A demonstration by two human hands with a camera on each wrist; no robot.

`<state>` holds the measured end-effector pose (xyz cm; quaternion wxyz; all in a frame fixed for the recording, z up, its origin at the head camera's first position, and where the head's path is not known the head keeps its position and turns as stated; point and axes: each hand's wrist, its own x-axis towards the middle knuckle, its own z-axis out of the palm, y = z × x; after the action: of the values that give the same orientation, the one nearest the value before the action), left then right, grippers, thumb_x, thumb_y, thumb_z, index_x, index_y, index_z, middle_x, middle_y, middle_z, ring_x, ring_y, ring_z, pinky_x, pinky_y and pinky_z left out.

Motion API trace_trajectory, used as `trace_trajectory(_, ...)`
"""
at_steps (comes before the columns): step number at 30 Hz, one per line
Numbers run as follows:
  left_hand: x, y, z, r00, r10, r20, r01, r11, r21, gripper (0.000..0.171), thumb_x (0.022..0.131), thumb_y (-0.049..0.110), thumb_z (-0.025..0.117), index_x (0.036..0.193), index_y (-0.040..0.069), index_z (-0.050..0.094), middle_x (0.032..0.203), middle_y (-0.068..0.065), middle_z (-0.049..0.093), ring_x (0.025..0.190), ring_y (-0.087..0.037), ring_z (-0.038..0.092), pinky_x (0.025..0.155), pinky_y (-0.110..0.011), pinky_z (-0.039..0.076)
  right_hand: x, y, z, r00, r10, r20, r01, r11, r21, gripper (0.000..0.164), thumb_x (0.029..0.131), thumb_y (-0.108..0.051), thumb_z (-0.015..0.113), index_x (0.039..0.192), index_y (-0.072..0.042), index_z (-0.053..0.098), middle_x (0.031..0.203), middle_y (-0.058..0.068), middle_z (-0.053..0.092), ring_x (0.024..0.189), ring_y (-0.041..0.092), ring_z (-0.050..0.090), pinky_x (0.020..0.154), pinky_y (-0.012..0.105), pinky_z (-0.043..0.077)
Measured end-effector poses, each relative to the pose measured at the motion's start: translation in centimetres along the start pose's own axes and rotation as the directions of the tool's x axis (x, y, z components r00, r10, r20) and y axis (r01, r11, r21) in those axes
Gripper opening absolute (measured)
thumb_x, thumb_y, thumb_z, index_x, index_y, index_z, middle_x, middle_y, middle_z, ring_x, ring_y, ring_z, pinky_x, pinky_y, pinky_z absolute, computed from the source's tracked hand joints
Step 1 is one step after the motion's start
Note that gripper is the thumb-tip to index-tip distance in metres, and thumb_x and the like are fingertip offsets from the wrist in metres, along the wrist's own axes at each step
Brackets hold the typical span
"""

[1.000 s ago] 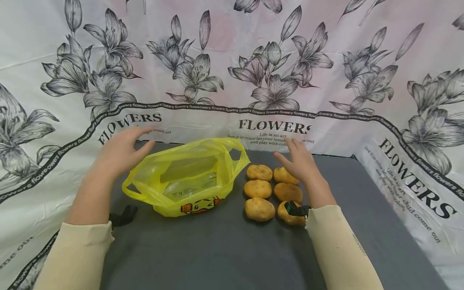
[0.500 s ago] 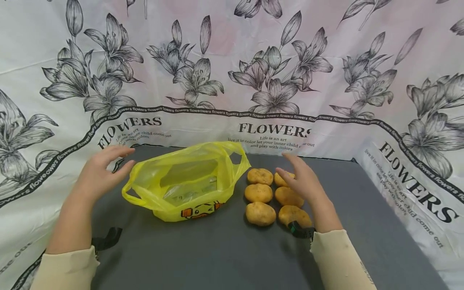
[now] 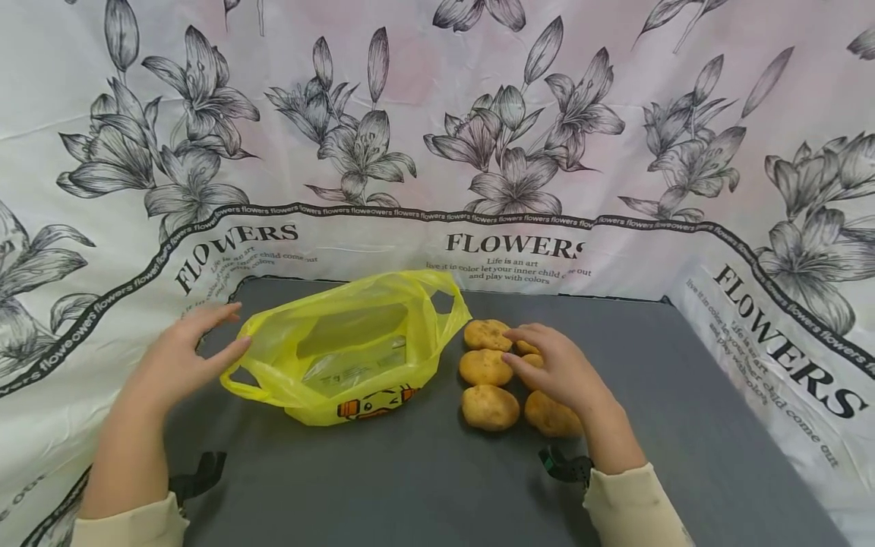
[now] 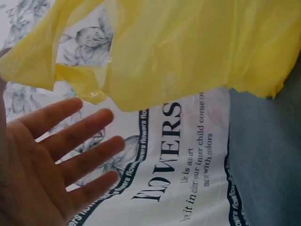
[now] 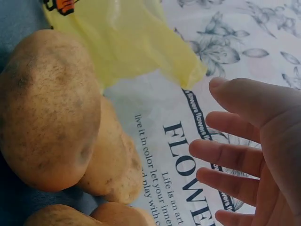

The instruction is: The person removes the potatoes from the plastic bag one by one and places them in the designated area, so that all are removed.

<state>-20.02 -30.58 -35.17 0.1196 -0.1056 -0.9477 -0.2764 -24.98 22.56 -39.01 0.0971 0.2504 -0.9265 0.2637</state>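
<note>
A yellow plastic carrier bag [image 3: 425,342] stands on the grey table with its mouth spread wide, a cartoon face on its front. My left hand [image 3: 179,361] hovers at the bag's left side with fingers spread, near one handle loop [image 4: 84,80]. To the right of the bag lie several potatoes [image 3: 490,408] in two columns. Over the right-hand column reaches my right hand [image 3: 563,372], fingers extended and thumb apart, partly covering the potatoes behind it. In the right wrist view the fingers hold nothing, and a large potato [image 5: 51,108] lies off to the side.
A white floral cloth [image 3: 383,235] with printed lettering hangs behind the table [image 3: 383,486] and along both sides. Each wrist wears a black strap, such as the left strap [image 3: 201,475]. Inside the bag, a see-through printed layer [image 3: 355,368] shows at the bottom.
My left hand has drawn back to the left, away from the bag's far side. My right hand has come down and nearer, over the potatoes. Bag and potatoes stay in place.
</note>
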Motion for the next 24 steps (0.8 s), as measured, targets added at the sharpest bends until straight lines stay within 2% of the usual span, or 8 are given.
trace_trajectory(5, -1.1, 0.6, -0.3, 0.996, -0.076, 0.054, 0.076, 0.997, -0.006, 0.064, 0.097, 0.046, 0.069, 0.146, 0.008, 0.051, 0.142, -0.023, 0.053, 0.132, -0.052, 0.042, 0.096, -0.072, 0.036, -0.1, -0.4, -0.3, 0.998, -0.054, -0.009, 0.054, 0.998, -0.02, 0.038, 0.098, -0.033, 0.072, 0.13, -0.012, 0.07, 0.129, 0.007, 0.065, 0.114, 0.028, 0.062, 0.096, 0.052, 0.049)
trace_trajectory(7, -1.3, 0.9, -0.5, 0.996, -0.075, 0.044, 0.075, 0.997, 0.009, 0.051, 0.097, 0.045, 0.07, 0.131, 0.009, 0.06, 0.142, -0.022, 0.053, 0.129, -0.051, 0.045, 0.095, -0.07, 0.038, -0.2, -0.7, -0.5, 0.997, -0.075, -0.023, 0.074, 0.997, -0.035, 0.037, 0.098, -0.031, 0.073, 0.129, -0.011, 0.071, 0.127, 0.008, 0.065, 0.113, 0.028, 0.063, 0.096, 0.053, 0.049)
trace_trajectory(9, -1.3, 1.1, -0.7, 0.998, -0.056, 0.033, 0.056, 0.998, 0.028, 0.034, 0.096, 0.042, 0.071, 0.11, 0.011, 0.066, 0.138, -0.022, 0.055, 0.127, -0.05, 0.047, 0.093, -0.067, 0.04, -0.3, -0.9, -0.7, 0.996, -0.085, -0.035, 0.083, 0.995, -0.049, 0.036, 0.097, -0.029, 0.074, 0.128, -0.011, 0.071, 0.127, 0.008, 0.066, 0.113, 0.029, 0.063, 0.096, 0.053, 0.049)
trace_trajectory(11, -1.3, 1.4, -0.9, 0.999, -0.022, 0.024, 0.021, 0.999, 0.045, 0.023, 0.096, 0.035, 0.073, 0.09, 0.014, 0.065, 0.133, -0.021, 0.059, 0.124, -0.048, 0.051, 0.09, -0.063, 0.042, -0.4, -1.0, -0.8, 0.995, -0.094, -0.039, 0.091, 0.993, -0.075, 0.036, 0.097, -0.029, 0.074, 0.127, -0.01, 0.071, 0.126, 0.009, 0.066, 0.112, 0.029, 0.063, 0.097, 0.053, 0.048)
trace_trajectory(13, -1.4, 1.6, -1.1, 1.0, 0.004, 0.025, -0.005, 0.999, 0.049, 0.022, 0.095, 0.027, 0.073, 0.078, 0.017, 0.063, 0.131, -0.02, 0.061, 0.123, -0.049, 0.051, 0.088, -0.06, 0.043, -0.5, -1.1, -0.9, 0.994, -0.105, -0.032, 0.101, 0.99, -0.102, 0.036, 0.097, -0.03, 0.074, 0.127, -0.01, 0.072, 0.125, 0.008, 0.066, 0.11, 0.029, 0.063, 0.096, 0.053, 0.048)
trace_trajectory(15, -1.5, 1.8, -1.1, 0.999, 0.008, 0.041, -0.01, 0.999, 0.049, 0.022, 0.095, 0.023, 0.072, 0.075, 0.018, 0.062, 0.131, -0.021, 0.061, 0.124, -0.05, 0.05, 0.087, -0.06, 0.043, -0.5, -1.2, -0.9, 0.993, -0.121, -0.012, 0.118, 0.985, -0.127, 0.036, 0.096, -0.032, 0.074, 0.125, -0.011, 0.072, 0.12, 0.006, 0.067, 0.106, 0.026, 0.063, 0.095, 0.05, 0.049)
trace_trajectory(20, -1.8, 2.0, -1.4, 0.996, -0.024, 0.083, 0.02, 0.998, 0.051, 0.023, 0.096, 0.028, 0.072, 0.077, 0.017, 0.065, 0.134, -0.023, 0.058, 0.127, -0.052, 0.046, 0.092, -0.065, 0.041, -0.1, -1.3, -0.3, 0.983, -0.177, 0.049, 0.183, 0.972, -0.144, 0.037, 0.093, -0.033, 0.078, 0.119, -0.007, 0.074, 0.108, 0.005, 0.069, 0.092, 0.019, 0.061, 0.087, 0.045, 0.05)
trace_trajectory(24, -1.8, 1.7, -1.6, 0.997, 0.007, 0.074, -0.01, 0.999, 0.034, 0.012, 0.095, 0.019, 0.071, 0.084, 0.013, 0.071, 0.127, -0.021, 0.063, 0.121, -0.048, 0.052, 0.091, -0.06, 0.042, -0.2, -1.1, 0.5, 0.977, -0.189, 0.095, 0.199, 0.973, -0.113, 0.042, 0.088, -0.033, 0.082, 0.12, -0.007, 0.074, 0.113, 0.005, 0.07, 0.098, 0.023, 0.064, 0.089, 0.046, 0.051)
